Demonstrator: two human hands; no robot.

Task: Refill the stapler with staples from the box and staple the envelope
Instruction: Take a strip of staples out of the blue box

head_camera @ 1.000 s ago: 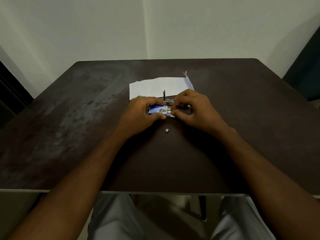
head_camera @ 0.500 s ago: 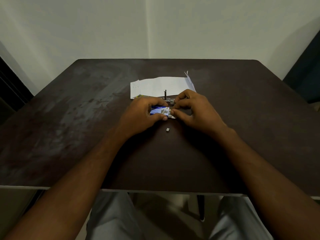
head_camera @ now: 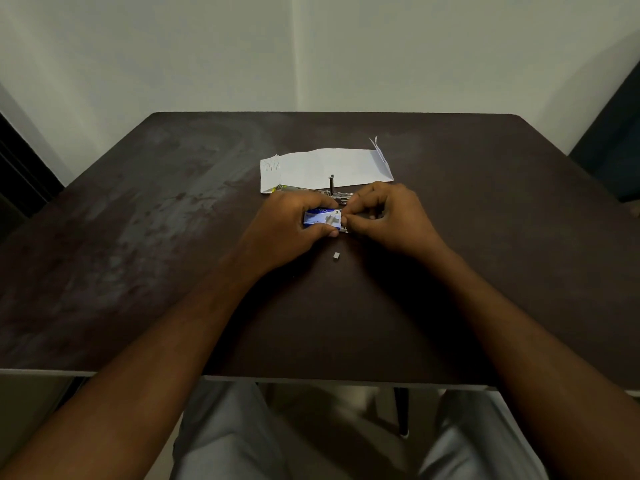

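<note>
My left hand (head_camera: 287,226) grips a small blue and white staple box (head_camera: 322,217) just above the table. My right hand (head_camera: 388,216) pinches the box's right end with thumb and fingertips; what sits between them is too small to tell. Just behind the hands lies the dark stapler (head_camera: 304,190), partly hidden, with a thin dark rod (head_camera: 331,184) standing up from it. A white envelope (head_camera: 325,166) lies flat beyond the stapler, its flap raised at the right end. A small grey staple piece (head_camera: 336,256) rests on the table below the hands.
The dark brown table (head_camera: 138,237) reaches to a pale wall behind. Its near edge runs above my lap. Dark furniture stands at the far left and far right.
Both hands stay at the staple box with only slight finger shifts. The stapler, envelope and loose staple piece have not moved.
</note>
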